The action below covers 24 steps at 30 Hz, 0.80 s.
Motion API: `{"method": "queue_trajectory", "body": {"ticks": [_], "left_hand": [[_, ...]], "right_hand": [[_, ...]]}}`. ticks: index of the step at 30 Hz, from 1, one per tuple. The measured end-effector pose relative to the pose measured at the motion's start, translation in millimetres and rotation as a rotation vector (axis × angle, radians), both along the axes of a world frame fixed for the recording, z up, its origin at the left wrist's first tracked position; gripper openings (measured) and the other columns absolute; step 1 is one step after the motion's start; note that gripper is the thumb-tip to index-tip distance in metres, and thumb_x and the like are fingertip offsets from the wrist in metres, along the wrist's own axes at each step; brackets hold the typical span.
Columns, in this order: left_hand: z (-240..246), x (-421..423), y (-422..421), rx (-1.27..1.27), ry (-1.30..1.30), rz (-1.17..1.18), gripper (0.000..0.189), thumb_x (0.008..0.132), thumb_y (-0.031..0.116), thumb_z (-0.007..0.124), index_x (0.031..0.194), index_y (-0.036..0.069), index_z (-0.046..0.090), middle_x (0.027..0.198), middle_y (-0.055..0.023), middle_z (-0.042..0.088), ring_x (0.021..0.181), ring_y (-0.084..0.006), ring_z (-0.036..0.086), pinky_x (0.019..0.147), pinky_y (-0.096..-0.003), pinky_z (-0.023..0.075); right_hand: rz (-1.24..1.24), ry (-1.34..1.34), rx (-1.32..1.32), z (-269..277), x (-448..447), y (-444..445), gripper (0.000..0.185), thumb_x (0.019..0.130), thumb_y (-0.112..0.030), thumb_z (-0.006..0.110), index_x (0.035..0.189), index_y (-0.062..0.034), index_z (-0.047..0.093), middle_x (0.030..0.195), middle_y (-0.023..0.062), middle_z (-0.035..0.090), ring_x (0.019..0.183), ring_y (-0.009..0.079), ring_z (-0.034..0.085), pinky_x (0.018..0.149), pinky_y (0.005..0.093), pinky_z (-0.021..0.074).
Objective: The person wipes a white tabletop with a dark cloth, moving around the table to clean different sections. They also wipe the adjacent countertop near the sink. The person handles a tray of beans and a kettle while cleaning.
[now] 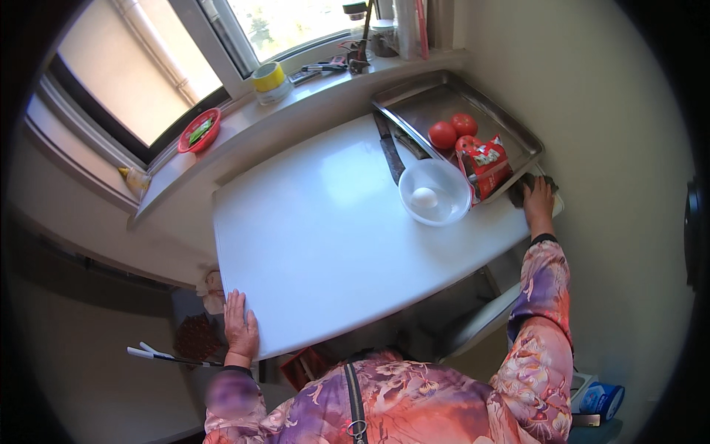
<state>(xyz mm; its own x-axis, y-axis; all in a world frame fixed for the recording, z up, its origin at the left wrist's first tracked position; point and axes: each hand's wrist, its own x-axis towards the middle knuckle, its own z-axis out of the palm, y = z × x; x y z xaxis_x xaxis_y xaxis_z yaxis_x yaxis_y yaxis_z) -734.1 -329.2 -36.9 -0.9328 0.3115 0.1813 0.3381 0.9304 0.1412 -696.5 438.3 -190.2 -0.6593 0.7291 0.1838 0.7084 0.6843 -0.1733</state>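
My left hand [239, 327] rests flat on the near left corner of a white table [299, 238], holding nothing. At the table's right end, my right hand [538, 202] presses on a dark cloth [520, 191] beside a metal tray [502, 114]. A translucent plastic bowl [452, 208] with one white egg [424, 197] in it stands left of that hand. Three tomatoes [442, 135] lie in the tray. A red printed packet [488, 172] leans over the tray's near edge by the bowl. A dark-bladed knife [390, 152] lies along the tray's left side.
Behind the table runs a windowsill [233, 133] with a red basket [201, 131], a jar topped by yellow tape [270, 77], and several small tools. A wall closes off the right side. A blue tub [602, 399] sits low at the right. White-tipped sticks [147, 353] jut out near my left wrist.
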Motion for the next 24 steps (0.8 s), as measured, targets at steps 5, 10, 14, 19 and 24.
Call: {"method": "queue_trajectory", "body": {"ticks": [5,10,14,19,24], "left_hand": [[-0.1,0.2,0.5,0.030,0.024,-0.017,0.047,0.089,0.011,0.055,0.135,0.002,0.051,0.147,-0.0196,0.045,0.140,-0.0373,0.038,0.117,-0.0497,0.0267],[-11.3,-3.6,-4.3,0.087,0.026,-0.026,0.047,0.089,0.012,0.057,0.134,0.003,0.052,0.148,-0.0183,0.045,0.140,-0.0353,0.038,0.117,-0.0516,0.0252],[-17.9,-7.4,-9.9,0.101,0.027,-0.041,0.049,0.089,0.014,0.057,0.136,0.003,0.051,0.148,-0.0182,0.045,0.141,-0.0353,0.038,0.117,-0.0535,0.0242],[-20.2,-9.1,-11.0,0.132,0.002,-0.051,0.049,0.088,0.016,0.057,0.135,0.003,0.052,0.149,-0.0183,0.043,0.142,-0.0356,0.035,0.118,-0.0547,0.0214],[-22.4,-9.6,-11.3,0.182,-0.059,-0.072,0.050,0.088,0.019,0.056,0.135,0.002,0.052,0.151,-0.0226,0.038,0.145,-0.0382,0.028,0.118,-0.0573,0.0168]], "right_hand": [[-0.001,0.005,0.006,-6.6,14.0,-24.0,0.059,0.100,-0.042,0.048,0.142,-0.0018,0.046,0.150,0.0174,0.042,0.138,0.0411,0.038,0.114,0.0479,0.0307],[0.005,0.024,0.001,-3.2,29.3,-66.7,0.060,0.099,-0.044,0.048,0.141,-0.0001,0.048,0.149,0.0193,0.043,0.137,0.0443,0.037,0.115,0.0481,0.0296],[0.024,0.033,0.015,3.5,38.3,-117.6,0.062,0.099,-0.045,0.048,0.141,0.0009,0.048,0.149,0.0214,0.043,0.136,0.0459,0.037,0.115,0.0483,0.0282],[0.030,0.043,-0.001,14.8,44.6,-188.3,0.063,0.100,-0.046,0.047,0.142,0.0011,0.047,0.151,0.0211,0.040,0.139,0.0450,0.033,0.118,0.0474,0.0229],[0.045,0.095,-0.091,30.2,53.2,-272.3,0.063,0.100,-0.044,0.049,0.144,0.0011,0.044,0.154,0.0205,0.035,0.142,0.0450,0.026,0.119,0.0473,0.0205]]}}
